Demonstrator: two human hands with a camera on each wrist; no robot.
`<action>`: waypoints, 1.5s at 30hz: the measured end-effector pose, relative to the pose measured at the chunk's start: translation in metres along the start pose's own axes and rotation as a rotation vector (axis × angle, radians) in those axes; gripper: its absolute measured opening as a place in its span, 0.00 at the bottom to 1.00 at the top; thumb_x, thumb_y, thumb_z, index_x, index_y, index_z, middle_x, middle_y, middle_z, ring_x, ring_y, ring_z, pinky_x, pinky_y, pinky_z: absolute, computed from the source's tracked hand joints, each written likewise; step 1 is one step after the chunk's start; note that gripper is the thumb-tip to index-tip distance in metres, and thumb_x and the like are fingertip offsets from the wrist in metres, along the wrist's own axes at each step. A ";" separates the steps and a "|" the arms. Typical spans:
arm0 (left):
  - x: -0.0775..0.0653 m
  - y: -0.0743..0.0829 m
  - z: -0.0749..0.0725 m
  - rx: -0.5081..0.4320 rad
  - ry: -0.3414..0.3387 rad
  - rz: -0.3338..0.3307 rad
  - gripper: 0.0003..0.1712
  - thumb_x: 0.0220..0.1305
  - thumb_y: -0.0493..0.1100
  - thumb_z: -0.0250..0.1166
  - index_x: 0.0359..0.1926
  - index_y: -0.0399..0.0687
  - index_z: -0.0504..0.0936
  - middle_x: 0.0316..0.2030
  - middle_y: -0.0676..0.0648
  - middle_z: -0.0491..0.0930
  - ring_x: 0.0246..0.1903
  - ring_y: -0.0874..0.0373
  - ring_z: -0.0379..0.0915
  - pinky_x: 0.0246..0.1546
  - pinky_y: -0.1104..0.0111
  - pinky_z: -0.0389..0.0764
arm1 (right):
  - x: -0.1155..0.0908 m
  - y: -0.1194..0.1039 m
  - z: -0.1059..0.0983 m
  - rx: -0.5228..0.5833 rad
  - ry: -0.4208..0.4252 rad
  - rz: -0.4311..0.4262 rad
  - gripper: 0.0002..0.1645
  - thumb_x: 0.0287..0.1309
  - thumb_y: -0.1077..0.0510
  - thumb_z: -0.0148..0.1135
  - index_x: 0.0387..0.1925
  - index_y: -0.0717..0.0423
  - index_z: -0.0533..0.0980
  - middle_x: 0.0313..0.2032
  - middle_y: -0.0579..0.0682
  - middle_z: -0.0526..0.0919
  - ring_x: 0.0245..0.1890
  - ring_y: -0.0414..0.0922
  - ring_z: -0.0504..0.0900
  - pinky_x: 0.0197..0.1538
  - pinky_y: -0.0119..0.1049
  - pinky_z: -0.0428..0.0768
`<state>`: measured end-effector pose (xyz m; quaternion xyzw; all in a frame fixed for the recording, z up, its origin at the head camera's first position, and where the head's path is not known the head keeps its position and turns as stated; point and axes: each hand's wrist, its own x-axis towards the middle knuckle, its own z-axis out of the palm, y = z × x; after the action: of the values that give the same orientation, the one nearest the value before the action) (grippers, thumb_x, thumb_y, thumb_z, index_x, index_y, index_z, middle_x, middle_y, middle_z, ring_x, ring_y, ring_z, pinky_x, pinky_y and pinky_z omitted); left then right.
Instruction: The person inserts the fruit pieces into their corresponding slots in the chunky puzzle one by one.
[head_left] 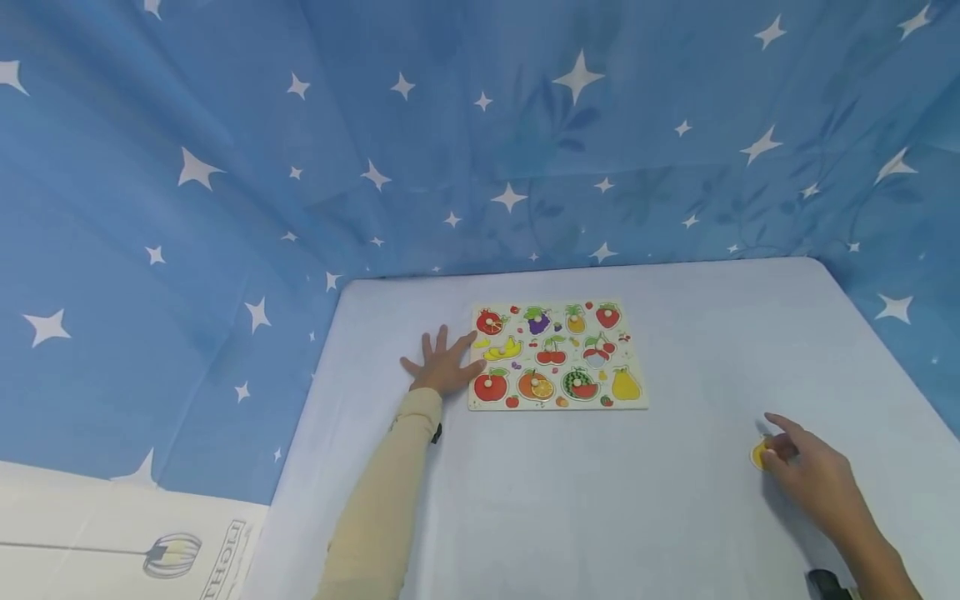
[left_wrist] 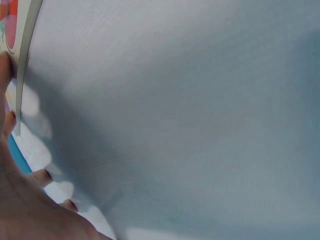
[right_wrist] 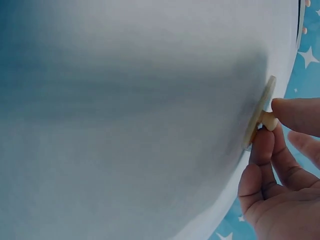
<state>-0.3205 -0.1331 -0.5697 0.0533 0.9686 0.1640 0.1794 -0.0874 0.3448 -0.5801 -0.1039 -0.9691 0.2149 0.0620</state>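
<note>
A wooden fruit puzzle board [head_left: 558, 398] lies flat on the table, showing pictures such as an apple, grapes, cherries and a watermelon, several with small knobs. My left hand [head_left: 442, 367] rests with spread fingers at the board's left edge, thumb and forefinger tips reaching onto it. In the left wrist view, fingers [left_wrist: 4, 70] overlap the board's edge [left_wrist: 25, 55]. Well to the right of the board, my right hand [head_left: 813, 475] pinches a yellow knobbed puzzle piece [head_left: 757, 455]. The right wrist view shows thumb and fingers at its wooden knob [right_wrist: 269, 121], the piece tilted close over the table.
A white cloth covers the table [head_left: 570, 500]. Behind it and to the left hangs a blue curtain [head_left: 465, 125] with white stars. At the lower left is a cream surface [head_left: 90, 533] printed with a whisk and lettering.
</note>
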 end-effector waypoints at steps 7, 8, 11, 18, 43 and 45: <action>-0.005 -0.002 0.005 -0.005 0.001 0.009 0.40 0.62 0.70 0.57 0.74 0.79 0.54 0.78 0.45 0.35 0.74 0.36 0.23 0.58 0.24 0.33 | -0.005 -0.002 0.003 -0.008 -0.007 0.040 0.41 0.44 0.72 0.68 0.62 0.74 0.64 0.34 0.66 0.81 0.34 0.62 0.80 0.34 0.55 0.77; -0.006 -0.002 0.005 -0.008 0.004 0.008 0.40 0.62 0.69 0.57 0.74 0.79 0.54 0.78 0.45 0.36 0.74 0.36 0.24 0.58 0.24 0.32 | -0.005 -0.003 0.004 -0.005 0.000 0.038 0.41 0.44 0.72 0.68 0.62 0.74 0.64 0.34 0.66 0.81 0.34 0.62 0.80 0.33 0.55 0.77; -0.007 -0.002 0.005 -0.007 0.014 0.006 0.40 0.62 0.69 0.58 0.73 0.79 0.55 0.78 0.45 0.36 0.74 0.36 0.24 0.58 0.24 0.32 | -0.005 -0.005 0.004 -0.002 0.012 0.041 0.42 0.44 0.72 0.68 0.63 0.74 0.62 0.34 0.67 0.81 0.33 0.62 0.80 0.33 0.54 0.78; -0.004 -0.003 0.003 -0.005 0.025 0.015 0.40 0.62 0.69 0.57 0.73 0.79 0.55 0.78 0.45 0.36 0.74 0.36 0.23 0.58 0.24 0.32 | -0.002 -0.009 0.002 -0.011 0.006 0.065 0.43 0.45 0.73 0.67 0.64 0.74 0.60 0.33 0.66 0.80 0.33 0.61 0.80 0.32 0.53 0.77; -0.005 -0.003 0.002 -0.011 0.027 0.013 0.40 0.62 0.70 0.56 0.73 0.79 0.54 0.78 0.46 0.35 0.74 0.37 0.22 0.58 0.25 0.31 | 0.046 -0.052 0.014 0.128 -0.003 -0.208 0.38 0.49 0.73 0.66 0.63 0.70 0.64 0.35 0.62 0.82 0.35 0.55 0.80 0.26 0.29 0.75; -0.005 -0.003 0.001 -0.014 0.033 0.022 0.40 0.62 0.70 0.56 0.73 0.78 0.55 0.78 0.45 0.36 0.74 0.36 0.23 0.58 0.25 0.32 | 0.050 -0.057 0.017 0.130 -0.009 -0.223 0.39 0.49 0.73 0.66 0.64 0.69 0.64 0.35 0.61 0.82 0.35 0.55 0.81 0.27 0.30 0.76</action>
<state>-0.3152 -0.1360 -0.5700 0.0601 0.9695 0.1736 0.1620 -0.1481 0.2992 -0.5670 0.0095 -0.9589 0.2696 0.0879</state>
